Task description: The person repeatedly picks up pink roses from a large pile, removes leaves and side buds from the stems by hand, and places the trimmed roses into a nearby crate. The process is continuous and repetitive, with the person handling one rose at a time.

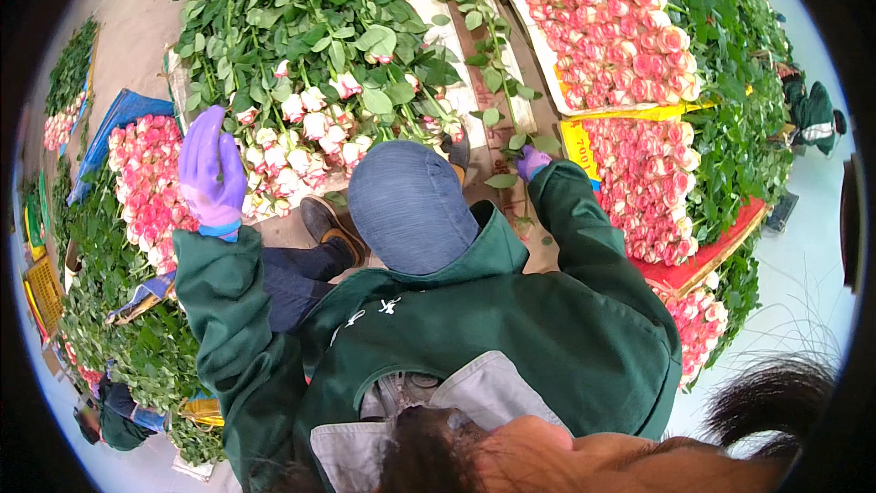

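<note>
In a purple glove, my left hand [213,168] is raised with its fingers extended and nothing in it. It hovers between a bundle of pink roses [147,185] and a heap of pale roses with pink-edged petals [315,127], whose leafy stems [274,14] point away from me. My right hand [532,163], also gloved in purple, is closed around a long leafy rose stem [494,48]. This stem runs from the far edge down past my hand; its lower end is partly hidden by my sleeve.
Bundles of pink roses [606,20] in wrappers are stacked on the right, with another bundle [643,185] nearer. A red board [712,246] lies under that one. My knee [410,205] and shoe [325,222] are beside the pale roses. Other people [818,113] are at the far right and lower left.
</note>
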The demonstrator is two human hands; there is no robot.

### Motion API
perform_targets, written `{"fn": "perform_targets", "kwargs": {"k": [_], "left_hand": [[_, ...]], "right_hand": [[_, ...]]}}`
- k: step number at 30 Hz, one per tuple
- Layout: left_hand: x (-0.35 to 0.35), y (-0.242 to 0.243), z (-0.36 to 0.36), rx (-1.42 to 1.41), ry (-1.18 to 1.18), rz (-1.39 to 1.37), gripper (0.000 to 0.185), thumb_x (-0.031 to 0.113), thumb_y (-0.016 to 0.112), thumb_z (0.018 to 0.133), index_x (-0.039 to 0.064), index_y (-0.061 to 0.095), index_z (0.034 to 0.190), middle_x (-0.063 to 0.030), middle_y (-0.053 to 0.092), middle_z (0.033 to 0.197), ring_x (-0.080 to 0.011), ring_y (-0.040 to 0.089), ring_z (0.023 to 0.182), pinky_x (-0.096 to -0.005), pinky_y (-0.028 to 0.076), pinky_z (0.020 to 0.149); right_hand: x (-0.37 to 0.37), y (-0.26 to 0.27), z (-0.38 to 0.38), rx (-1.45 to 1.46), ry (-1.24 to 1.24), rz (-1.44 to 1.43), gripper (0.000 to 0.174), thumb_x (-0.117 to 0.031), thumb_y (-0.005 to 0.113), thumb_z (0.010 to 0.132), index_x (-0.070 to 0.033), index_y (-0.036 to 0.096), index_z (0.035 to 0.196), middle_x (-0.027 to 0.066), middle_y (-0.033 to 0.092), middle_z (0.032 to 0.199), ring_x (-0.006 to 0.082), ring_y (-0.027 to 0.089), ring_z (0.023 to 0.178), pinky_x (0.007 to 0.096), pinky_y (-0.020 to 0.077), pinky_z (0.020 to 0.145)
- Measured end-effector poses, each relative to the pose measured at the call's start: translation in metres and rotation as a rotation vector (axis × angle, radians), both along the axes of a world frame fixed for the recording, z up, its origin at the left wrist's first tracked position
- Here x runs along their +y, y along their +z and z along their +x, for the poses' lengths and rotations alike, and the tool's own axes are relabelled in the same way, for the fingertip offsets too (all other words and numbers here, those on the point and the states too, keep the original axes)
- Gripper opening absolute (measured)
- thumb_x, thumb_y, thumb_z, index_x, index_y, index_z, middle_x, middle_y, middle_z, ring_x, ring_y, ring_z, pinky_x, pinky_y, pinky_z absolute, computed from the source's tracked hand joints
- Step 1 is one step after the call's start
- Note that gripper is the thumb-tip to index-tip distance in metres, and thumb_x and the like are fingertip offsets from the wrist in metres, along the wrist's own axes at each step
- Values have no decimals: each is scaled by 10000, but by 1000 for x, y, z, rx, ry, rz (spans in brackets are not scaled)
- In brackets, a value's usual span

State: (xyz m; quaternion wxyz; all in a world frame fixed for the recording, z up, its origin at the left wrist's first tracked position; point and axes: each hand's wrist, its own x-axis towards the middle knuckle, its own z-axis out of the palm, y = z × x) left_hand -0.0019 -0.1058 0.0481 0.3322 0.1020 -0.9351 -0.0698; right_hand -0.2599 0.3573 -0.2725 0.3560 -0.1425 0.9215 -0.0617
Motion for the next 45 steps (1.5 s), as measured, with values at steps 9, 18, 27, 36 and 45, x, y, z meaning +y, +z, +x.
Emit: {"fn": "perform_targets", "kwargs": {"k": [9, 18, 27, 36, 45], "left_hand": [[1, -11, 2, -133, 0, 20, 363, -96, 550, 820, -10, 565, 1173, -170, 626, 1130, -323, 615, 1022, -382, 487, 888], [-4, -16, 1, -172, -12, 2, 339, -75, 534, 845, -25, 560, 1179, -181, 615, 1151, -328, 602, 1049, -391, 477, 900], [-3, -19, -1, -177, -72, -43, 349, -83, 542, 835, -29, 544, 1179, -186, 615, 1147, -339, 609, 1032, -397, 485, 886], [1, -24, -4, -132, -144, -20, 331, -77, 536, 845, -26, 553, 1172, -183, 620, 1140, -335, 609, 1036, -391, 481, 889], [3, -22, -3, -231, -69, -27, 330, -76, 531, 839, -30, 559, 1164, -178, 623, 1131, -342, 607, 1036, -401, 478, 899]], "right_hand": [[-2, -8, -13, 51, 53, 47, 425, -413, 571, 819, -124, 604, 1130, 190, 651, 996, 353, 620, 946, 439, 482, 829], [11, 9, -2, 6, -26, -77, 352, -359, 630, 814, -139, 621, 1088, 113, 685, 843, 287, 660, 825, 400, 504, 751], [-10, -10, -29, 66, 48, -54, 368, -359, 595, 848, -130, 618, 1135, 137, 678, 880, 318, 651, 797, 400, 508, 726], [1, -32, -41, -74, 18, -49, 419, -388, 569, 872, -56, 601, 1126, 169, 665, 843, 282, 654, 709, 382, 508, 705], [11, -77, -41, -65, 137, -81, 545, -410, 668, 747, -42, 596, 1142, 227, 627, 1066, 372, 594, 1006, 426, 460, 882]]}}
